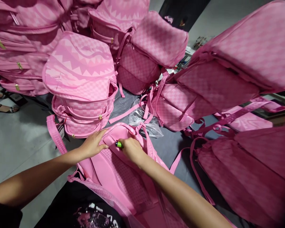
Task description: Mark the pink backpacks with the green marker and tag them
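Note:
A pink backpack (118, 164) lies in front of me with its back panel, dotted mesh padding and shoulder straps facing up. My left hand (92, 145) grips its upper left edge, thumb on the panel and fingers along the rim. Closed near the top of the panel, my right hand (132, 151) holds a small green object with a black end (119, 144); most of it is hidden in the fist, so its kind does not show. The black end points left, toward my left thumb.
Just beyond stands an upright pink backpack (83, 72) with a patterned front. Stacked pink backpacks (19, 47) rise at the far left, and checkered ones (228, 76) crowd the right. Clear plastic wrapping (144, 122) and loose straps lie on the grey table surface (172, 147).

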The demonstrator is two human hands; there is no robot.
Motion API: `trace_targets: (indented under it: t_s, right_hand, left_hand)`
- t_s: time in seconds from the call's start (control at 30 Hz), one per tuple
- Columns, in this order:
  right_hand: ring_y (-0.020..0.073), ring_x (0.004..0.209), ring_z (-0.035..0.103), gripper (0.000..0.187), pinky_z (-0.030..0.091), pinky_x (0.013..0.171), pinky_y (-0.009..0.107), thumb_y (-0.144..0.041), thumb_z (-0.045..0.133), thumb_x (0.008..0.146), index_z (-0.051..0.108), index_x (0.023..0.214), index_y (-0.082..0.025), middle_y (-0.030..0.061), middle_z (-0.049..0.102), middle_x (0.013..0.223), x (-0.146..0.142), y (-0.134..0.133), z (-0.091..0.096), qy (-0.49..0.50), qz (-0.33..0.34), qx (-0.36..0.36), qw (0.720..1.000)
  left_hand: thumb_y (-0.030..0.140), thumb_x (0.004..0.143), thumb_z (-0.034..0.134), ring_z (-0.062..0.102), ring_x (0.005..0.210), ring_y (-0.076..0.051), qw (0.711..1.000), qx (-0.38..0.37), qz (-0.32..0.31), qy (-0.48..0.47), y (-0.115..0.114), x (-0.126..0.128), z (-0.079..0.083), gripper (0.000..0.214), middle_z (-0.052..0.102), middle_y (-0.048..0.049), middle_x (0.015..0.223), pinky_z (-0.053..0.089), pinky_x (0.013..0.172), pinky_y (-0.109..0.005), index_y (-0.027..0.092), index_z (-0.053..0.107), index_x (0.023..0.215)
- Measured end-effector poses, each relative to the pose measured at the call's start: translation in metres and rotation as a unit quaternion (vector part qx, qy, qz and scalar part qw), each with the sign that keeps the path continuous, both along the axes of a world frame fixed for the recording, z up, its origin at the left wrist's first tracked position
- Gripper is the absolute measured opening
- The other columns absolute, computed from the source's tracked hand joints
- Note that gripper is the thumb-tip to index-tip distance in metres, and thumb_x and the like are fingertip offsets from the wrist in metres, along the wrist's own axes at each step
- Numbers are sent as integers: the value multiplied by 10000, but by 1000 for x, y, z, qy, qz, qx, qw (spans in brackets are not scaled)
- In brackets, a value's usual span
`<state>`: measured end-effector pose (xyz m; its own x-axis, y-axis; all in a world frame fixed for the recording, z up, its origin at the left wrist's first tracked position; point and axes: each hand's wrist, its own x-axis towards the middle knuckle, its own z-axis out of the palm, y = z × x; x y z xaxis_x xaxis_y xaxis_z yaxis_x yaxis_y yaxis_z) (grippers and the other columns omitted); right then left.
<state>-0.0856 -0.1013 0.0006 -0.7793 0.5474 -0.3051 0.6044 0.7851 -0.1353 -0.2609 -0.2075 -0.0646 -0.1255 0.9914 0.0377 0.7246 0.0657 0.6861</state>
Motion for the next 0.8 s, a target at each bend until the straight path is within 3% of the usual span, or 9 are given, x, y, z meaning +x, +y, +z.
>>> trace_targets:
  t_s: [0.2,0.37,0.6,0.8]
  right_hand:
    - [210,838,706,224,424,663,255,-126,591,858,742,992,-223,71,762,943,-1,0,12,23,12,16,1000]
    - [180,784,669,131,404,668,242,-182,621,879,729,950,-201,52,759,888,-21,6,4,131,-45,-18,990]
    - [128,672,592,68,333,578,214,-180,650,863,702,819,-173,10,718,767,-34,12,-7,173,-70,-60,981]
    - [160,693,593,64,302,591,246,-148,650,793,694,835,-168,49,717,798,-31,10,-7,189,-109,-52,974]
  left_hand:
    - [254,860,647,405,1436,-215,999,35,-7,-21,-5,-2,-11,720,436,-126,1536,337,1202,-413,205,327,1504]
    - [295,864,668,435,1412,-240,998,39,5,-45,-3,1,-17,726,466,-140,1513,345,1194,-457,212,339,1506]
    - [299,842,685,466,1389,-284,995,89,17,-49,1,1,-40,716,487,-161,1493,373,1167,-512,197,393,1488]
    - [312,850,677,497,1365,-271,992,116,15,-56,0,-1,-39,694,520,-124,1470,403,1156,-486,219,404,1482]
